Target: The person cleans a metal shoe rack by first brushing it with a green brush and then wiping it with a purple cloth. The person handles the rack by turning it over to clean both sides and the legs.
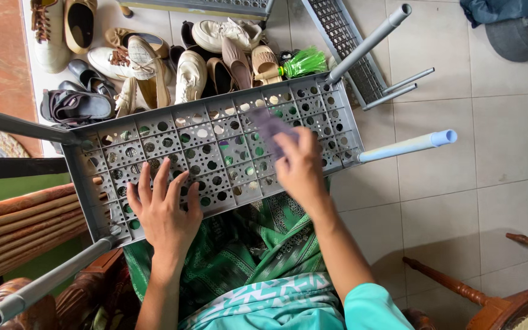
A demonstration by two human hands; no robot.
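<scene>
Green patterned cloth (245, 256) is covering the lap, nearest. Grey perforated plastic shelf (209, 146) is lying across it, tubular legs (407, 145) sticking out. Left hand (165, 211) is pressing flat, fingers spread, on its near edge. Right hand (300, 166) is gripping a blurred purple rag (268, 125) against the grid. Shoes (154, 61) are lying far left.

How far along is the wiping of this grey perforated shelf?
Done: cannot tell; no clear clean-versus-dirty difference shows on the shelf. In hand: the right hand presses a blurred purple cloth onto it while the left hand lies flat, steadying. A second shelf lies untouched beyond.
</scene>
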